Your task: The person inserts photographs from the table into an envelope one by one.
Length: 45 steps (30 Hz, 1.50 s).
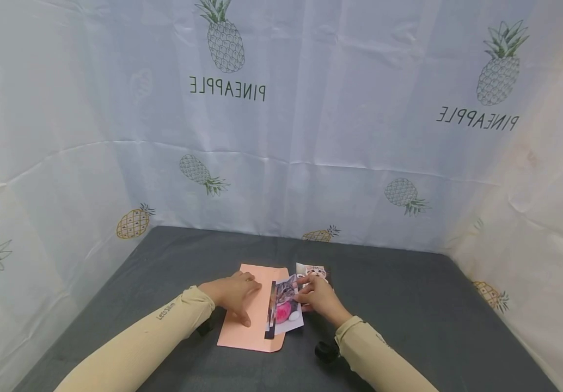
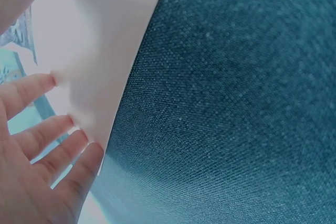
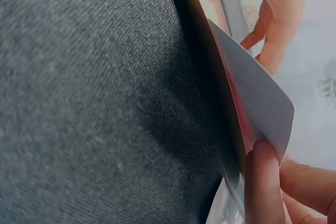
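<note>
A peach envelope [image 1: 236, 333] lies flat on the dark table, its flap edge toward the right. My left hand [image 1: 235, 294] rests on its left part, fingers spread and fingertips touching the paper [image 2: 100, 77]. With thumb and fingers, my right hand [image 1: 322, 296] pinches the right edge of a cat photo [image 1: 285, 294] that shows a pink ball. This photo [image 3: 260, 95] is tilted up and bent over the envelope's right side in the right wrist view. A dark-edged picture [image 1: 269, 326] shows under its left side. Beyond the right hand lies another cat picture [image 1: 316, 270], partly covered by that hand.
The dark cloth-covered table [image 1: 399, 305] stretches out around the envelope. A white curtain [image 1: 281, 120] with pineapple prints stands behind the table and along both sides. A black wrist device [image 1: 327, 351] sits beneath the right wrist.
</note>
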### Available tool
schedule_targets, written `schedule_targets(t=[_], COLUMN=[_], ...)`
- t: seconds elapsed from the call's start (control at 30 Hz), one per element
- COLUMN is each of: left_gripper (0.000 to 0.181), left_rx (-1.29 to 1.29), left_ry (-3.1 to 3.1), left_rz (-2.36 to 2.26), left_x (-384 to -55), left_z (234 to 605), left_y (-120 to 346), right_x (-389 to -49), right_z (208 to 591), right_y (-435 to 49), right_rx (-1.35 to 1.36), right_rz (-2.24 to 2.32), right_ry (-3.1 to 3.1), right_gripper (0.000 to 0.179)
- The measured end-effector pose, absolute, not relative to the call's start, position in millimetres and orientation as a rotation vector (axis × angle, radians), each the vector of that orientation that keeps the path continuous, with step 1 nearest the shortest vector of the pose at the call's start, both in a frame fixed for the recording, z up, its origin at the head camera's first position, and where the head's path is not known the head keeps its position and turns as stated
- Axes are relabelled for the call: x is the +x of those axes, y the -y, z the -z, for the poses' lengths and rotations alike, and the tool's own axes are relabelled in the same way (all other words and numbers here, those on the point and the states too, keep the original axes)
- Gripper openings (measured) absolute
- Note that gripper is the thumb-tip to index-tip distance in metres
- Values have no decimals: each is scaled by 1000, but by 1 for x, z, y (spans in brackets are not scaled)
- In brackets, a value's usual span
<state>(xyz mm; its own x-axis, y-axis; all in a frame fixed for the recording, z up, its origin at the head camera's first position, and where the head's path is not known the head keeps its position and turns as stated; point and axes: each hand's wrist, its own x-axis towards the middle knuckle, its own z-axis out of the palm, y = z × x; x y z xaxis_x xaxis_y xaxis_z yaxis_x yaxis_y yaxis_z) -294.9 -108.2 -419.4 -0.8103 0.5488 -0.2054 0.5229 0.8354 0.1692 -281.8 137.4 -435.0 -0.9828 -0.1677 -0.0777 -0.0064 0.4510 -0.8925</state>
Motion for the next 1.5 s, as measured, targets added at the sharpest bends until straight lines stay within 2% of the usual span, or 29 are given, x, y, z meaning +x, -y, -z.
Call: schedule_targets(t=[0.53,1.5], left_gripper=[89,91], left_rx=[813,812], left_ry=[-2764,-2768], left_rz=[-159,-145], left_x=[-295,-296], left_z=[420,421], left_y=[108,107], right_x=[-279,-276], right_z=[426,434], right_y=[-132,-124], right_rx=[-197,-182], right_rz=[1516,1493], right_ry=[-2528,-2532], right_gripper=[41,33])
